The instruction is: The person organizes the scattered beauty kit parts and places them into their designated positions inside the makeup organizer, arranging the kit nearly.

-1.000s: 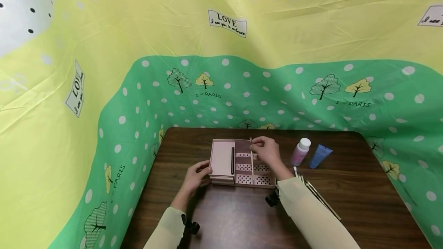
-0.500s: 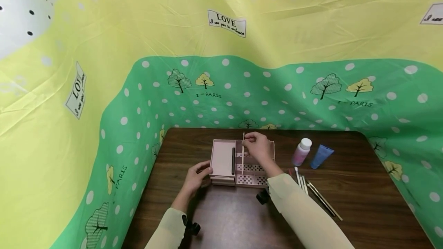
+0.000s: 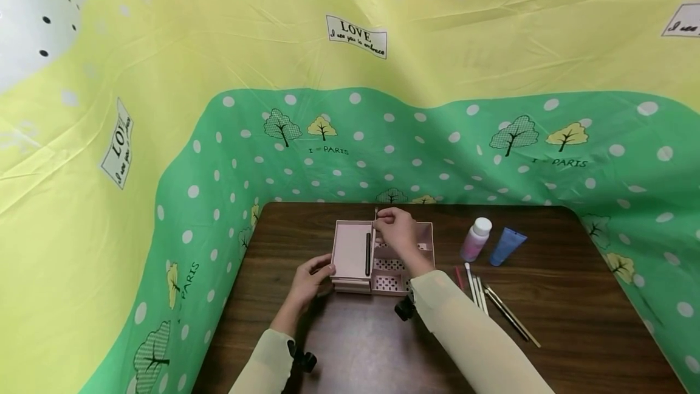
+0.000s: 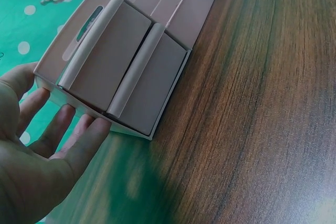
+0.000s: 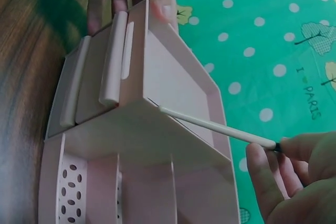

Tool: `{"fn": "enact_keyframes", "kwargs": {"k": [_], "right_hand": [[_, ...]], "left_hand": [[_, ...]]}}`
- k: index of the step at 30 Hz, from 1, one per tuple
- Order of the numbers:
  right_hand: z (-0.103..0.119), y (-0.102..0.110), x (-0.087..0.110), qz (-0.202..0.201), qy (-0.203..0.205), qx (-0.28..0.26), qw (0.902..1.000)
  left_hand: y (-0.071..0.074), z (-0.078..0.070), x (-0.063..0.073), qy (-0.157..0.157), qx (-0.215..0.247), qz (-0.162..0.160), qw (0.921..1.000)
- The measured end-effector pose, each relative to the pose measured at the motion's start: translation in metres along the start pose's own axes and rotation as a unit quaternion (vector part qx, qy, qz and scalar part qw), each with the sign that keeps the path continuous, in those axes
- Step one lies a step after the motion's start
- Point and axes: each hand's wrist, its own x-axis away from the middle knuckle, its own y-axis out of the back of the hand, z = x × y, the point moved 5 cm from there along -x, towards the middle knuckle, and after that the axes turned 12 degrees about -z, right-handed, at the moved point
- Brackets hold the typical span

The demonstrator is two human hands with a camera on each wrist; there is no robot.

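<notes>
My left hand (image 3: 309,278) holds the left side of a pink desktop organizer (image 3: 350,248), its fingers against the side wall and one at the top rim, beside two drawer fronts (image 4: 118,56). In my right hand (image 3: 397,233), thumb and fingers pinch a slim white-handled brush (image 5: 220,128) by its dark end. The free end of the brush is at the edge of the shallow tray on top, as the right wrist view shows; whether it touches is unclear. A black pen-like stick (image 3: 368,254) lies in that tray. My right hand partly covers the open compartments (image 3: 388,265).
Right of the organizer stand a white-capped bottle (image 3: 476,240) and a blue tube (image 3: 507,247). Nearer me lie several white sticks (image 3: 477,289), a red stick (image 3: 459,278) and brushes with gold-coloured handles (image 3: 514,315). A printed curtain (image 3: 339,175) hangs behind the wooden table (image 3: 339,345).
My right hand has moved left with the brush, from over the open compartments to the edge of the top tray. The left hand has stayed on the organizer.
</notes>
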Motion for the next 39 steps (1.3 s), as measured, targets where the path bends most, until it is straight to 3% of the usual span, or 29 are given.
{"fn": "enact_keyframes", "kwargs": {"k": [9,32,39], "right_hand": [[-0.001,-0.015,0.006,0.018,-0.013,-0.019,0.9996],[-0.015,-0.035,-0.001,0.015,0.041,0.107,0.9933],[-0.016,-0.038,-0.001,0.012,0.050,0.113,0.9923]], "left_hand": [[0.001,-0.001,0.000,0.005,0.011,-0.003,0.9999],[-0.003,0.000,0.000,-0.004,0.009,-0.003,1.0000],[-0.001,0.000,0.001,-0.008,0.006,-0.002,0.9999]]}}
